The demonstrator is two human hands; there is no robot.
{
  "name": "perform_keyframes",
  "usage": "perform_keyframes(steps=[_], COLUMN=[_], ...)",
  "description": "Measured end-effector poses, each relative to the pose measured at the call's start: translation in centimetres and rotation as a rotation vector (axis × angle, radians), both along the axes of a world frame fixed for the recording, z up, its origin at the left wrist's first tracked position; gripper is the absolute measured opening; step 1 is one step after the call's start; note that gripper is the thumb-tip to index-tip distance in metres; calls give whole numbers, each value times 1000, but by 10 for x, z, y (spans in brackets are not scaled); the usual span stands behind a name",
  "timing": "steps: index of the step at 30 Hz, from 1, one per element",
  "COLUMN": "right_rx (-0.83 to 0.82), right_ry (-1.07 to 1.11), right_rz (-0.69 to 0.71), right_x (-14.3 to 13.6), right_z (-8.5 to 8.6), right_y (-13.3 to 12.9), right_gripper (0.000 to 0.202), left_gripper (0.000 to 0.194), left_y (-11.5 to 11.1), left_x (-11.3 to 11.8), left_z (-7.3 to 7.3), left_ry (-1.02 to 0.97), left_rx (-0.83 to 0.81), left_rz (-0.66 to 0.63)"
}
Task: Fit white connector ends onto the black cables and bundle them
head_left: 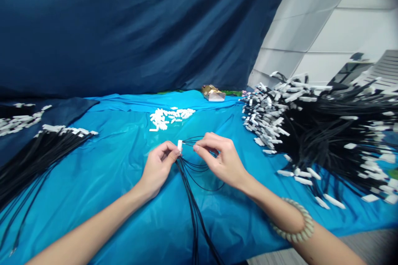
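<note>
My left hand (pixel 160 166) pinches a small white connector housing (pixel 180 145) between thumb and fingertips, above the middle of the blue cloth. Several thin black wires (pixel 190 198) run from the housing; some hang down toward the front edge, others loop to the right. My right hand (pixel 221 158) is closed, with thumb and forefinger pinching a black wire just right of the housing. A short stretch of that wire shows between the housing and my fingertips. More looped wires pass behind my right palm, partly hidden. Whether the wire's tip sits inside the housing I cannot tell.
Loose white housings (pixel 168 116) lie in a pile behind my hands. A bundle of black cables (pixel 40 151) with white ends rests at left. The right side holds a large heap of similar cables (pixel 314 132). A small open box (pixel 213 93) stands at the back, before a dark blue curtain (pixel 124 29).
</note>
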State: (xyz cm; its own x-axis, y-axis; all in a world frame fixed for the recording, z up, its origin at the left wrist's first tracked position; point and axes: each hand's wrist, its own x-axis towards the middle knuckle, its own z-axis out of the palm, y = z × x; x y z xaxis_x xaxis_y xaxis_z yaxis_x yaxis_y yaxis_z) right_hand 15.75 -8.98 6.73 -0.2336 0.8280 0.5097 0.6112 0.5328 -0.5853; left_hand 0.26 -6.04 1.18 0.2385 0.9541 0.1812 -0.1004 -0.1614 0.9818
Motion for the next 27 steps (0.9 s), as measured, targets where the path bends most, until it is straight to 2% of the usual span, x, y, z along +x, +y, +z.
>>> perform_keyframes(steps=[12,21,24,27], right_rx=[17,133,124,1], right_ry=[-55,-230,-174,-56], right_rz=[-8,-62,50,227], right_x=[1,5,5,5], right_z=[0,-3,-1,0], right_y=[0,1,2,3], right_gripper=[16,15,12,13], left_gripper=[19,18,18,19], left_y=[0,3,2,1], left_x=[0,-3,-2,-2], left_z=[3,-1,1,3], left_ry=[43,91,99,96], left_rx=[24,39,16,-3], left_rz=[-21,-118,-159,-179])
